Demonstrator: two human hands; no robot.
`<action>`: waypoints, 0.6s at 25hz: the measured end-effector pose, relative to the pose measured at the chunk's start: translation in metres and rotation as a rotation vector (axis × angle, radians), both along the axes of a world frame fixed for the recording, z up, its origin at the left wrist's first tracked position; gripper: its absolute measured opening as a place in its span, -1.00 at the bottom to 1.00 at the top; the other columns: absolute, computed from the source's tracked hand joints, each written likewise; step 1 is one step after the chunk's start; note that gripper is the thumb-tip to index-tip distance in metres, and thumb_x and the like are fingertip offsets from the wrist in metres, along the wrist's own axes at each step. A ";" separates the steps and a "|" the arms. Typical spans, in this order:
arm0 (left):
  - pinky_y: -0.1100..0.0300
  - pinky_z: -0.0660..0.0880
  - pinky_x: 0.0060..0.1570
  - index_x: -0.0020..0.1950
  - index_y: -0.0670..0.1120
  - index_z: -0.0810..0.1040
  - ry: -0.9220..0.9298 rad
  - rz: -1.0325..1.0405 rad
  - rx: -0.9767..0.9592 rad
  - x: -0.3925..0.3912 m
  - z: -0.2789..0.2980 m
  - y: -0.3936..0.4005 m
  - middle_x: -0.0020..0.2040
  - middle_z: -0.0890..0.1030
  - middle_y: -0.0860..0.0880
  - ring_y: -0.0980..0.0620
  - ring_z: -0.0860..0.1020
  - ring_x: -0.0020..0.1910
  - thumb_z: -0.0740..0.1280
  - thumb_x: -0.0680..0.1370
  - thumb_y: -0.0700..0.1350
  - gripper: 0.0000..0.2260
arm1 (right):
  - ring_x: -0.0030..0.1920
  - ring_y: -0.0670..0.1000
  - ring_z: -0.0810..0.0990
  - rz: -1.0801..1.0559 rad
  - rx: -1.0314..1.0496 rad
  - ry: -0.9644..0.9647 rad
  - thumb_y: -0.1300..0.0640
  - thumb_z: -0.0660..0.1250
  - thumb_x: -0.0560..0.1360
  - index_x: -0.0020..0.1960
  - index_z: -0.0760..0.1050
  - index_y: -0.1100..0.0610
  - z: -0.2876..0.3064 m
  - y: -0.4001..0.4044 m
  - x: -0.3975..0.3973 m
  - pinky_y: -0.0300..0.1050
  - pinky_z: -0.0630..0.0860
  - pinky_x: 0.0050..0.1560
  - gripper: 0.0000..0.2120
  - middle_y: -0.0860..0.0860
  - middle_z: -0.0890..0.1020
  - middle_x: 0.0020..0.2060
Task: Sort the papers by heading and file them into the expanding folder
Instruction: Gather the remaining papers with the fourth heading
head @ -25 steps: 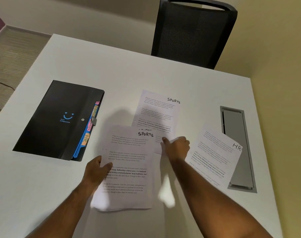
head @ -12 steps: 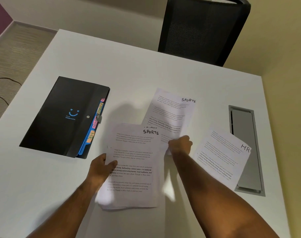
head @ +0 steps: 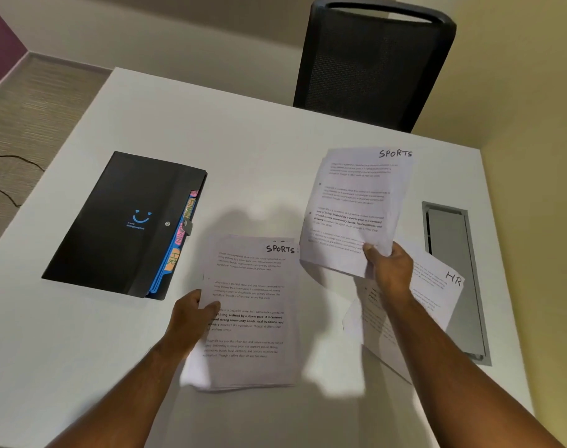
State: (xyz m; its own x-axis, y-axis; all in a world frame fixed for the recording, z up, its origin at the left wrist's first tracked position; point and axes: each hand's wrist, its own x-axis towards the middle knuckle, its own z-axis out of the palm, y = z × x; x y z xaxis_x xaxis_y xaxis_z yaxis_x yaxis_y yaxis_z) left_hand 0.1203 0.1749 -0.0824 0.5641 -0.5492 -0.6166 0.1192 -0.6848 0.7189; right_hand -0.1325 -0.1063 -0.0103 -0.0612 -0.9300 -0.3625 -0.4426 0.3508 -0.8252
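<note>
Head view: your right hand (head: 392, 268) pinches the lower edge of a SPORTS sheaf (head: 353, 208), lifted and tilted above the table (head: 250, 147). Your left hand (head: 191, 315) grips the left edge of the main stack (head: 248, 313), top sheet headed SPORTS, its thumb lying on the page. HR sheet (head: 434, 295) lies on the table under your right forearm, beside the cable hatch (head: 453, 273). Expanding folder (head: 120, 224) lies closed to the left, coloured tabs showing, well apart from both hands.
</note>
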 end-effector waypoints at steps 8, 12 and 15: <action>0.04 0.70 -0.18 0.08 -0.08 0.53 0.042 0.042 0.045 -0.008 0.015 -0.006 -0.03 0.70 -0.08 -0.09 0.72 -0.16 0.35 0.63 -0.09 -0.91 | 0.01 0.17 0.73 0.129 0.361 -0.367 0.42 0.43 0.52 0.19 0.63 0.31 -0.008 0.074 -0.027 -0.04 0.73 -0.02 -0.76 0.21 0.75 0.04; 0.04 0.68 -0.25 0.05 -0.09 0.54 0.088 0.083 0.020 -0.015 0.022 -0.008 -0.07 0.71 -0.09 -0.11 0.73 -0.20 0.36 0.62 -0.08 -0.91 | -0.22 0.16 0.73 0.228 0.432 -0.239 0.44 0.49 0.45 -0.03 0.69 0.24 -0.044 0.129 -0.017 -0.06 0.70 -0.21 -0.83 0.22 0.77 -0.11; 0.08 0.66 -0.28 0.05 -0.10 0.54 0.134 0.132 -0.008 -0.019 0.028 -0.009 -0.07 0.72 -0.09 -0.11 0.73 -0.20 0.36 0.62 -0.03 -0.85 | -0.11 0.17 0.78 0.294 0.491 -0.208 0.41 0.51 0.45 -0.02 0.71 0.18 -0.056 0.160 -0.008 0.12 0.71 0.00 -0.81 0.14 0.79 -0.10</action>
State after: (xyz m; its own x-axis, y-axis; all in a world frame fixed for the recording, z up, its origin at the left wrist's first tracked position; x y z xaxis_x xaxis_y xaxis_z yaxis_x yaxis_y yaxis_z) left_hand 0.1016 0.1654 -0.0547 0.5448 -0.4808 -0.6871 0.3027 -0.6514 0.6958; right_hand -0.1401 0.0538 -0.0659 0.2904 -0.6181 -0.7305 -0.4257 0.6002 -0.6771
